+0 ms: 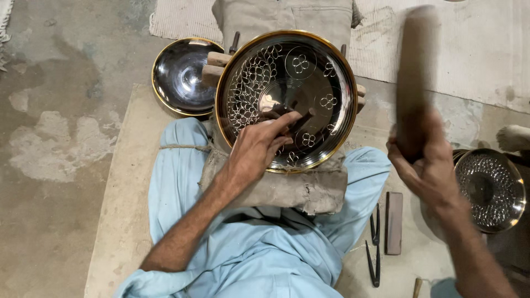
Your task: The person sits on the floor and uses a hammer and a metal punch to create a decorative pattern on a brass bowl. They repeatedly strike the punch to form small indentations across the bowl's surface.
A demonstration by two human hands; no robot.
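A dark round metal plate (326,66) with a gold rim and engraved flower and ring patterns leans on a padded block in my lap. My left hand (256,149) rests on the plate's lower part and pinches a thin dark chisel (301,122) against its surface. My right hand (425,165) grips a wooden mallet (415,72) raised upright to the right of the plate; the mallet is blurred with motion.
A plain dark bowl-like plate (179,74) with a gold rim lies behind on the left. A fully patterned plate (491,190) sits at the right. Dark metal tools (375,243) and a flat bar (393,223) lie on the mat by my right knee.
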